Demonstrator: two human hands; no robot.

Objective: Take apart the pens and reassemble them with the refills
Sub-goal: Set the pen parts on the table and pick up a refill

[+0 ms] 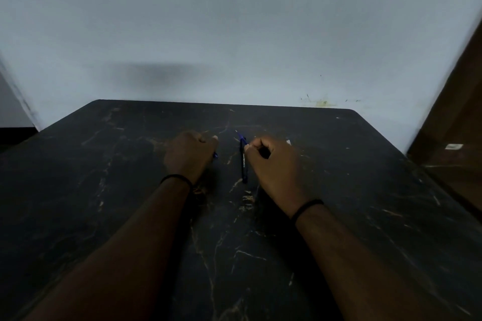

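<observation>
A dark blue pen (243,161) lies on the black marbled table (104,190), tip pointing away from me. My right hand (271,164) is curled, its thumb and fingertips touching the pen's upper part. My left hand (189,156) is closed in a fist a little to the left, and a small blue pen part (215,155) pokes out beside its fingers. The rest of that part is hidden in the fist. A small white piece (288,142) shows just beyond my right hand.
A pale wall (234,34) stands right behind the table's far edge. A brown wooden door or cabinet (459,138) is at the right. Both wrists wear black bands.
</observation>
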